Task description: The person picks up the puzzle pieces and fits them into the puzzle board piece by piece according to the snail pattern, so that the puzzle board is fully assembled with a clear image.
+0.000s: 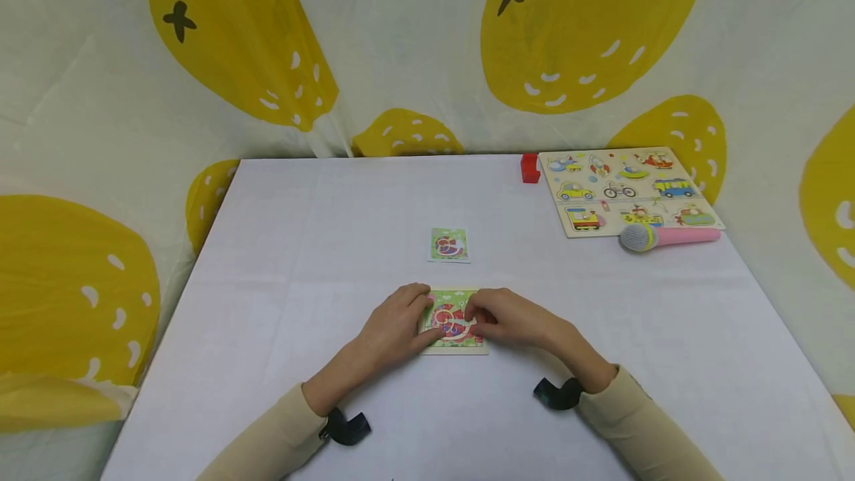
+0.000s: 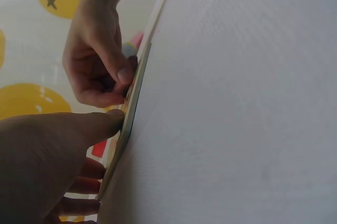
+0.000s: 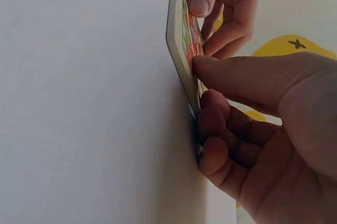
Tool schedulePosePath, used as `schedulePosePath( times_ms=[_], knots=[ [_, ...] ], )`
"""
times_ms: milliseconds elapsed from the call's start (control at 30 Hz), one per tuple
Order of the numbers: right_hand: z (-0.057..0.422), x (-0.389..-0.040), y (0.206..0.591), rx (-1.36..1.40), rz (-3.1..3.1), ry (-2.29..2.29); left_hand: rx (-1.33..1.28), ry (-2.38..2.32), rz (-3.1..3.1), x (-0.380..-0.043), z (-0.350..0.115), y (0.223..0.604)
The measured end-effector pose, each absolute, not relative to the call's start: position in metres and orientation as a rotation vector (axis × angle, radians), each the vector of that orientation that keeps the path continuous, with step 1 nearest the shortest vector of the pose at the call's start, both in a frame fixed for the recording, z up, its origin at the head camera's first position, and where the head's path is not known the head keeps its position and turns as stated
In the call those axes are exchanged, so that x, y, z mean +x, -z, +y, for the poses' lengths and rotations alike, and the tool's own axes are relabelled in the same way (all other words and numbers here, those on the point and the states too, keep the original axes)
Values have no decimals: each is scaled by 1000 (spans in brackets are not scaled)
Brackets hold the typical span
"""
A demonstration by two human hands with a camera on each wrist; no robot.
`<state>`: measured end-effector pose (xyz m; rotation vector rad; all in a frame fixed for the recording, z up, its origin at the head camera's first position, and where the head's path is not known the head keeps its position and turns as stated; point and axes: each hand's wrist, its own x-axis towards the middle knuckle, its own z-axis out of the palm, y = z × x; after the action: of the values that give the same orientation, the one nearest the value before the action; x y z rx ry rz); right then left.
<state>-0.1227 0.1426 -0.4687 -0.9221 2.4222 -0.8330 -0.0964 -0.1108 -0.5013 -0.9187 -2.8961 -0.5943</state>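
A small jigsaw puzzle (image 1: 447, 301) in a pale wooden frame lies on the white table, with a red picture on a green ground. My left hand (image 1: 394, 324) holds its left side, thumb over the picture and fingers along the far left edge. At the right side, my right hand (image 1: 517, 319) has its fingers curled round the edge. In the right wrist view its thumb (image 3: 205, 65) touches the puzzle's face. Those curled fingers hide part of the picture. A small card (image 1: 449, 245) with a similar picture lies just beyond the puzzle.
At the back right lies a wooden board (image 1: 604, 225) with vehicle pictures. A pink toy microphone (image 1: 688, 236) rests along its near edge, and a small red block (image 1: 530, 168) sits by its left corner. Behind the table hangs a cloth (image 1: 401, 36) with yellow fruit shapes.
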Motion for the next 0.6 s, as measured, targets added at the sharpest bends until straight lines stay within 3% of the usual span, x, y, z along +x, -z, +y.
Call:
schedulePosePath(
  times_ms=[600],
  knots=[
    [142, -129, 464, -853, 2509, 815, -931, 647, -2989, -114, -121, 489]
  ],
)
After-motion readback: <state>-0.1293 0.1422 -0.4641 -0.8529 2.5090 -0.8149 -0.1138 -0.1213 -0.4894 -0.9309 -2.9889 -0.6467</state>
